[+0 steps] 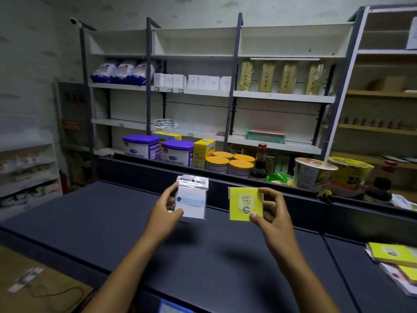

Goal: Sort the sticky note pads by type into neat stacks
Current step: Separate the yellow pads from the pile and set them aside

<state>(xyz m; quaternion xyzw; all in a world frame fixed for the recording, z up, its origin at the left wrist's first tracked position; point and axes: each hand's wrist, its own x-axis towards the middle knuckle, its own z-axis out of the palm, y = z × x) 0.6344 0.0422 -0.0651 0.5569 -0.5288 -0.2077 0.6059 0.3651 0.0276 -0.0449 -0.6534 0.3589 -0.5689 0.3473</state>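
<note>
The left hand [165,207] pinches a white packaged pad [191,197], long axis upright, above the dark counter [90,222]. The right hand [272,213] pinches a yellow pad [244,204], upright, face toward the person.

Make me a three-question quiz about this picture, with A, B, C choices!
1. Where do the other yellow pads lie?
A. far right of the counter
B. on the top shelf
C. on the floor

2. What colour is the pad in the right hand?
A. pink
B. yellow
C. blue

3. What is the left hand doing?
A. resting flat
B. pointing
C. holding a white packaged pad

Answers:
A: the other yellow pads sit at the counter's right edge.
B: the right hand pinches a yellow pad.
C: the left hand grips a white packaged pad.
</note>
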